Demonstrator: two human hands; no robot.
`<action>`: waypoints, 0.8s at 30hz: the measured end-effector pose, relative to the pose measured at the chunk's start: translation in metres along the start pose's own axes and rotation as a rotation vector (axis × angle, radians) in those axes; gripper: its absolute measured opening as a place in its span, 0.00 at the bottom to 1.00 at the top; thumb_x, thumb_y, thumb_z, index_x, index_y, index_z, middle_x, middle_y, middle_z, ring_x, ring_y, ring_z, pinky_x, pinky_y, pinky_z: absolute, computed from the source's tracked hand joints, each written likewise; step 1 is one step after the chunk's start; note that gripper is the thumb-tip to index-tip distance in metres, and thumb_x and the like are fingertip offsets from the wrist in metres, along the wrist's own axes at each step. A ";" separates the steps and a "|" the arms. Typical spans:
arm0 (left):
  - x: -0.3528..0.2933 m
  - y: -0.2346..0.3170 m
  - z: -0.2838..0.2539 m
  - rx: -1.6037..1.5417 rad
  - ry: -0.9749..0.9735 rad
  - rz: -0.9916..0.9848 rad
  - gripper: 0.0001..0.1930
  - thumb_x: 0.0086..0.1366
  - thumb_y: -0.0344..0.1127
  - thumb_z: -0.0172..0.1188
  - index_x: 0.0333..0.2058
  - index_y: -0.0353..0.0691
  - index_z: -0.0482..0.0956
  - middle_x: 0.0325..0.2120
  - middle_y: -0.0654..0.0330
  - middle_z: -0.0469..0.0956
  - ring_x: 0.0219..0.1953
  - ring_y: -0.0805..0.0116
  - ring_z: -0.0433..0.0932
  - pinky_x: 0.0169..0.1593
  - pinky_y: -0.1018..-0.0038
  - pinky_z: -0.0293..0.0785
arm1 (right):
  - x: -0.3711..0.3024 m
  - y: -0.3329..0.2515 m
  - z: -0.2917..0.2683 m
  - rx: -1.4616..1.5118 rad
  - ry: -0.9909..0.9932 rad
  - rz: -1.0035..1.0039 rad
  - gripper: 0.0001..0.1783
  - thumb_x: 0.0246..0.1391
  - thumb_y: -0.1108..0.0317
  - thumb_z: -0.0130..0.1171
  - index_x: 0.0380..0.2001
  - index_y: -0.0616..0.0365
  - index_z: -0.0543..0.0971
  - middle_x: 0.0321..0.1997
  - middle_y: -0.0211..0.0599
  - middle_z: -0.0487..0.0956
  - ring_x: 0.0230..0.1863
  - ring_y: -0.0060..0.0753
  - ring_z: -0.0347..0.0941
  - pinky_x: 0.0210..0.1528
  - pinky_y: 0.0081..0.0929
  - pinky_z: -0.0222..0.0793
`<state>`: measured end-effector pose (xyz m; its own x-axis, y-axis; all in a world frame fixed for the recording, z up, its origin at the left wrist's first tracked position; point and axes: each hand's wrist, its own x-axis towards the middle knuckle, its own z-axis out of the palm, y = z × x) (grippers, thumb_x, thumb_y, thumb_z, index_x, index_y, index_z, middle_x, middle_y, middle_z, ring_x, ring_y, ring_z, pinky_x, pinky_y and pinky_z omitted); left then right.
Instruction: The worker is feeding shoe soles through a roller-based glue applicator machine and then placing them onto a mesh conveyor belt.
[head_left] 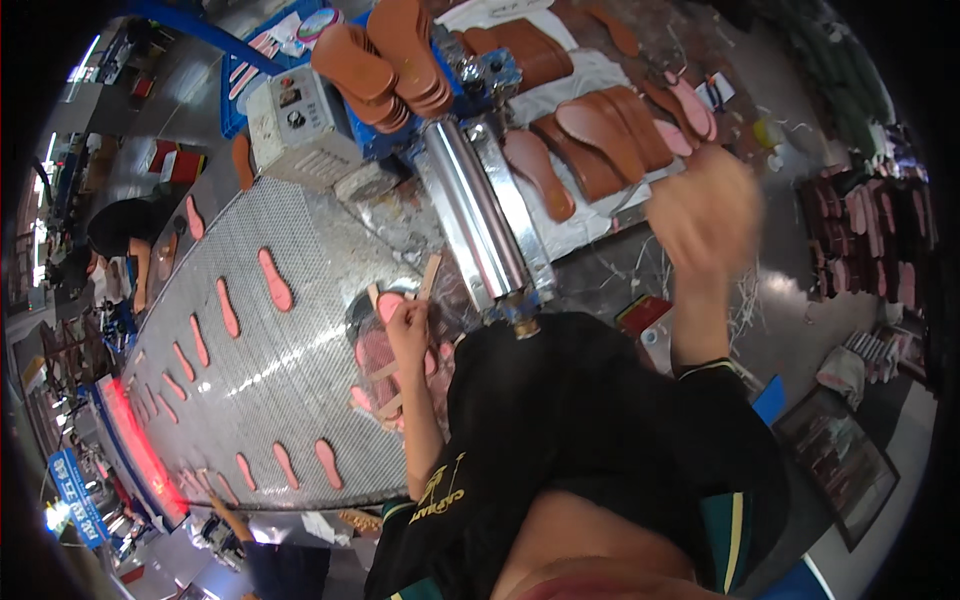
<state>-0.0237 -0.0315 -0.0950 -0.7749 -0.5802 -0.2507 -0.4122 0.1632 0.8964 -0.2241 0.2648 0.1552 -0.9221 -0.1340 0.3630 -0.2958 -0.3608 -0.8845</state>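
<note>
My left hand (pixel 407 335) pinches a pink insole (pixel 389 304) above a round opening or bin where more pink insoles (pixel 375 350) lie among strips of wood. To the right, my raised right hand (pixel 708 215) is smeared by motion, and whatever it may hold cannot be made out. Between the two hands stands a machine with a shiny metal roller (pixel 470 200). Stacks of brown insoles (pixel 408 55) rest on its far end. More brown insoles (pixel 600 135) are fanned out over a white cloth (pixel 590 225), close to my right hand.
A mesh conveyor (pixel 300 375) with spaced pink insoles runs left toward a red-glowing opening (pixel 140 450). Beside the roller is a white control box (pixel 300 125). Another person (pixel 125 225) bends over the conveyor's far side. Racks of insoles (pixel 875 235) stand at right.
</note>
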 end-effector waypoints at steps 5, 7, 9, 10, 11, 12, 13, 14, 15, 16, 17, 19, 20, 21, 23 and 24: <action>0.003 0.000 0.005 -0.005 -0.025 -0.020 0.07 0.62 0.31 0.57 0.32 0.33 0.80 0.17 0.68 0.71 0.18 0.81 0.66 0.23 0.82 0.61 | 0.050 0.217 -0.156 -1.221 -0.152 -0.163 0.32 0.43 0.59 0.66 0.48 0.66 0.71 0.43 0.51 0.75 0.46 0.44 0.72 0.46 0.34 0.68; 0.012 0.005 0.012 -0.003 -0.022 0.008 0.08 0.62 0.32 0.56 0.33 0.33 0.80 0.17 0.68 0.71 0.19 0.81 0.66 0.23 0.82 0.62 | 0.037 0.247 -0.185 -1.375 -0.123 -0.018 0.40 0.39 0.57 0.68 0.54 0.65 0.66 0.55 0.57 0.67 0.58 0.54 0.62 0.58 0.42 0.60; 0.014 0.014 0.014 0.028 -0.065 0.051 0.08 0.63 0.31 0.54 0.33 0.32 0.80 0.17 0.67 0.72 0.19 0.81 0.67 0.23 0.81 0.63 | 0.030 0.260 -0.196 -1.484 -0.166 0.014 0.40 0.39 0.60 0.68 0.55 0.65 0.64 0.56 0.55 0.67 0.57 0.54 0.62 0.57 0.39 0.61; 0.016 0.021 0.014 0.019 -0.053 0.052 0.08 0.63 0.31 0.54 0.33 0.32 0.80 0.17 0.67 0.72 0.19 0.81 0.67 0.23 0.81 0.63 | 0.027 0.267 -0.203 -1.478 -0.204 0.093 0.40 0.39 0.62 0.68 0.54 0.66 0.64 0.55 0.55 0.68 0.57 0.55 0.62 0.57 0.40 0.61; 0.019 0.032 0.014 -0.013 -0.068 0.049 0.08 0.63 0.30 0.54 0.33 0.32 0.80 0.18 0.66 0.72 0.19 0.80 0.68 0.24 0.81 0.63 | 0.024 0.274 -0.210 -1.472 -0.243 0.177 0.39 0.38 0.64 0.68 0.54 0.67 0.64 0.54 0.55 0.68 0.56 0.56 0.63 0.57 0.40 0.61; 0.020 0.039 0.011 -0.046 -0.071 0.043 0.08 0.63 0.29 0.53 0.34 0.31 0.79 0.18 0.65 0.73 0.19 0.80 0.68 0.24 0.81 0.64 | 0.023 0.279 -0.208 -1.466 -0.266 0.163 0.39 0.38 0.64 0.68 0.54 0.67 0.64 0.54 0.55 0.68 0.56 0.56 0.63 0.57 0.40 0.61; 0.024 0.043 0.010 -0.055 -0.049 0.035 0.08 0.63 0.29 0.53 0.34 0.31 0.79 0.18 0.65 0.73 0.19 0.80 0.68 0.24 0.81 0.64 | 0.021 0.283 -0.207 -1.422 -0.198 0.157 0.37 0.38 0.65 0.67 0.52 0.67 0.65 0.53 0.55 0.69 0.55 0.56 0.64 0.56 0.40 0.62; 0.030 0.045 0.010 -0.041 -0.075 0.076 0.08 0.63 0.29 0.53 0.35 0.32 0.79 0.20 0.64 0.75 0.20 0.79 0.70 0.25 0.81 0.66 | 0.020 0.286 -0.206 -1.378 -0.134 0.152 0.35 0.38 0.67 0.66 0.51 0.67 0.67 0.52 0.55 0.69 0.54 0.56 0.65 0.56 0.41 0.62; 0.034 0.048 0.008 -0.024 -0.095 0.117 0.08 0.62 0.28 0.52 0.35 0.32 0.79 0.21 0.63 0.76 0.22 0.78 0.71 0.27 0.81 0.67 | 0.017 0.287 -0.211 -1.370 -0.164 0.137 0.35 0.38 0.67 0.66 0.51 0.67 0.67 0.52 0.55 0.69 0.54 0.56 0.65 0.56 0.41 0.62; 0.036 0.051 0.009 -0.035 -0.068 0.107 0.08 0.62 0.28 0.52 0.35 0.32 0.79 0.21 0.63 0.76 0.22 0.78 0.71 0.27 0.81 0.67 | 0.015 0.284 -0.220 -1.382 -0.150 0.088 0.33 0.38 0.68 0.65 0.50 0.67 0.68 0.51 0.55 0.70 0.53 0.56 0.65 0.56 0.41 0.62; 0.042 0.055 0.013 -0.046 -0.103 0.119 0.08 0.62 0.28 0.53 0.36 0.32 0.78 0.23 0.61 0.77 0.24 0.77 0.73 0.29 0.80 0.69 | 0.013 0.281 -0.226 -1.397 -0.127 0.043 0.30 0.38 0.69 0.65 0.48 0.66 0.69 0.50 0.55 0.70 0.52 0.55 0.66 0.55 0.42 0.63; 0.056 0.066 0.016 -0.071 -0.125 0.134 0.08 0.62 0.28 0.53 0.37 0.32 0.78 0.25 0.60 0.78 0.26 0.76 0.74 0.31 0.79 0.70 | 0.017 0.276 -0.227 -1.361 -0.067 0.067 0.30 0.38 0.70 0.64 0.48 0.64 0.70 0.49 0.53 0.71 0.51 0.54 0.67 0.55 0.41 0.63; 0.063 0.069 0.014 0.045 -0.150 0.206 0.09 0.61 0.29 0.54 0.37 0.32 0.78 0.26 0.57 0.79 0.27 0.72 0.76 0.33 0.76 0.72 | 0.014 0.271 -0.234 -1.333 0.023 0.117 0.29 0.38 0.70 0.64 0.48 0.63 0.71 0.48 0.51 0.71 0.51 0.52 0.68 0.54 0.41 0.63; 0.069 0.074 0.008 0.164 -0.170 0.279 0.09 0.60 0.30 0.55 0.38 0.32 0.78 0.27 0.54 0.80 0.28 0.67 0.78 0.35 0.73 0.73 | 0.017 0.260 -0.228 -1.338 0.022 0.117 0.29 0.38 0.70 0.64 0.48 0.63 0.71 0.48 0.51 0.71 0.51 0.52 0.68 0.54 0.41 0.63; 0.078 0.086 0.000 0.196 -0.171 0.320 0.11 0.58 0.30 0.57 0.39 0.34 0.78 0.31 0.53 0.80 0.30 0.63 0.79 0.37 0.72 0.73 | 0.024 0.228 -0.212 -1.056 -0.067 0.067 0.30 0.38 0.71 0.65 0.50 0.58 0.72 0.47 0.47 0.72 0.49 0.47 0.69 0.53 0.37 0.64; 0.080 0.098 -0.004 0.175 -0.192 0.285 0.12 0.57 0.29 0.58 0.41 0.35 0.78 0.33 0.53 0.80 0.33 0.62 0.79 0.39 0.72 0.73 | 0.024 0.209 -0.195 -0.881 -0.130 0.133 0.31 0.37 0.71 0.66 0.51 0.56 0.73 0.47 0.43 0.72 0.49 0.43 0.69 0.53 0.32 0.63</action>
<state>-0.1239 -0.0652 -0.0260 -0.9390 -0.3345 -0.0796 -0.2302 0.4394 0.8683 -0.3572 0.3663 -0.0784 -0.9427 -0.2465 0.2246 -0.3219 0.4961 -0.8064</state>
